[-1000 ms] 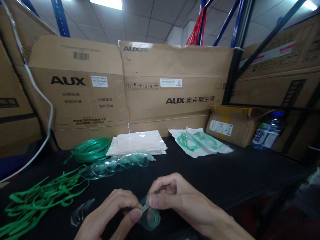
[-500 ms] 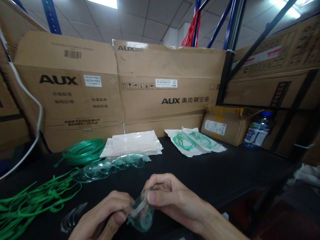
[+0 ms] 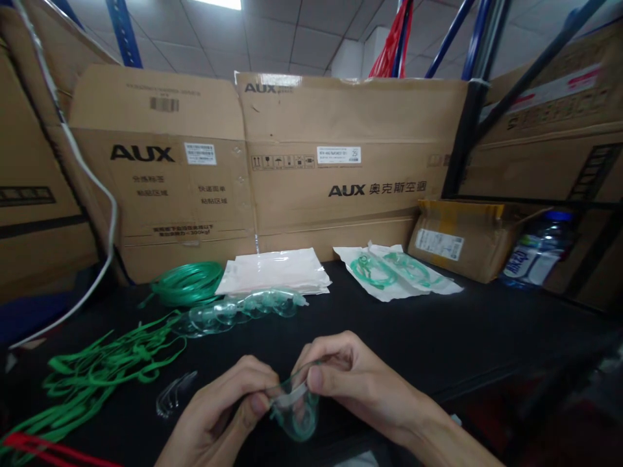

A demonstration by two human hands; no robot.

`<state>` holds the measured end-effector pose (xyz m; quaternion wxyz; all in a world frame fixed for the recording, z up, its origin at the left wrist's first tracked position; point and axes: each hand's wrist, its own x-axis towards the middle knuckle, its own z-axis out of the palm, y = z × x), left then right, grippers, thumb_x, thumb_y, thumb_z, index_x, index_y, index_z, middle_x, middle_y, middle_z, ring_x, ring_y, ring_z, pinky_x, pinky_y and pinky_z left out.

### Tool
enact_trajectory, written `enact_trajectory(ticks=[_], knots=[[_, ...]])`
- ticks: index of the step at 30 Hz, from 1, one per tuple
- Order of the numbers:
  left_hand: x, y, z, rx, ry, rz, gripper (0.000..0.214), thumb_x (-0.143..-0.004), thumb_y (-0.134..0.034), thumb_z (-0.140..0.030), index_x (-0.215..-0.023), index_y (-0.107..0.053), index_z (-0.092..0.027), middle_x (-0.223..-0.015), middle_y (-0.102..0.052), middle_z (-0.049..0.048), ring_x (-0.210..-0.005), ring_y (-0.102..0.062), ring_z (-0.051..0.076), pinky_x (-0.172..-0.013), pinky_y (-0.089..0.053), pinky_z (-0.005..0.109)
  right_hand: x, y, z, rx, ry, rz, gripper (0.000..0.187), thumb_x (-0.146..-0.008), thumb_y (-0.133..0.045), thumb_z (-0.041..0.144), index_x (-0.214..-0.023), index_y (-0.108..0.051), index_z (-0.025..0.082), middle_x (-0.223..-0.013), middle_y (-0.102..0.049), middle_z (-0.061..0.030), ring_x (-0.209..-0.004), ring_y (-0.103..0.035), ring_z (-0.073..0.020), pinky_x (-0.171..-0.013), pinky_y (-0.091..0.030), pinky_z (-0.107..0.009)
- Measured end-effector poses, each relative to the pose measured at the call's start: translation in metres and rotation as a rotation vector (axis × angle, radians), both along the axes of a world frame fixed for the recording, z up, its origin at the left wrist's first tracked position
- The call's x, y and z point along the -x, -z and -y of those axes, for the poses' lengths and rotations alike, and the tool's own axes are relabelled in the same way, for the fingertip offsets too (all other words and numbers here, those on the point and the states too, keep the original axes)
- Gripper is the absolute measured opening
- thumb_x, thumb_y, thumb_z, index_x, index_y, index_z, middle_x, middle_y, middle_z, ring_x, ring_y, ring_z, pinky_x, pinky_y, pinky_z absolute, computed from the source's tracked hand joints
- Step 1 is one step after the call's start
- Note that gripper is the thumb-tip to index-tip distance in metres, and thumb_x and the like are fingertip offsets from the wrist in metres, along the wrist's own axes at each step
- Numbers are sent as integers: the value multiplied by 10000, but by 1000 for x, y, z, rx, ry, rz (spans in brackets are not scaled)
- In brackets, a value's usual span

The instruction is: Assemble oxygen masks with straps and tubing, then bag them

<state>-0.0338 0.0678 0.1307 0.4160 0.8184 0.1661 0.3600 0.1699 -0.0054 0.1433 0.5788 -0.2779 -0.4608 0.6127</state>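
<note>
Low in the middle of the head view, a clear green oxygen mask (image 3: 299, 418) is held between my two hands. A pale narrow strip (image 3: 291, 395) runs across its near side. My left hand (image 3: 231, 405) pinches the mask's left edge between thumb and fingers. With thumb and curled fingers, my right hand (image 3: 363, 383) grips the right end by the strip. Left of my left hand lie several thin, shiny strips (image 3: 174, 394). Behind them is a tangle of green elastic straps (image 3: 111, 363). A row of nested clear masks (image 3: 238, 311) rests beyond my hands.
Coiled green tubing (image 3: 187, 283) sits beside a stack of white packets (image 3: 275, 271). Further right are opened packs with green tubing (image 3: 389, 269), a small carton (image 3: 452, 240) and a blue-capped bottle (image 3: 538, 253). Large cardboard panels (image 3: 335, 130) stand behind. Something red (image 3: 53, 449) enters lower left.
The view has turned slightly left, so things appear further right. Something red now shows at the lower left. Both hands keep their hold on the mask.
</note>
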Motion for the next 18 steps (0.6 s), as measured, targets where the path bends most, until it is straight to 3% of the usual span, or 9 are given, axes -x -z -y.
enact_trajectory(ticks=[4,9,18], knots=[[2,-9,5,62,38,14,298,-1023,-541,-424,-920,-763,-253,-895,-713,29,-867,-675,165,-801,-528,204,0,3,1,-21,10,13,207,-799,-868,318,-822,-803,123,-767,-737,-46,-704,-678,-146,-698,-516,-275],[0,-5,6,118,71,92,194,-931,-697,-438,-931,-764,-256,-898,-707,27,-870,-671,165,-790,-527,220,1,5,0,-59,-1,15,147,-831,-843,291,-830,-814,148,-786,-732,-40,-734,-681,-143,-701,-523,-265],[0,-6,11,37,136,104,231,-1010,-591,-361,-932,-755,-220,-893,-739,62,-857,-681,179,-773,-532,259,-4,8,1,-91,-53,49,137,-813,-862,302,-826,-837,167,-802,-742,-47,-764,-663,-142,-728,-492,-262]])
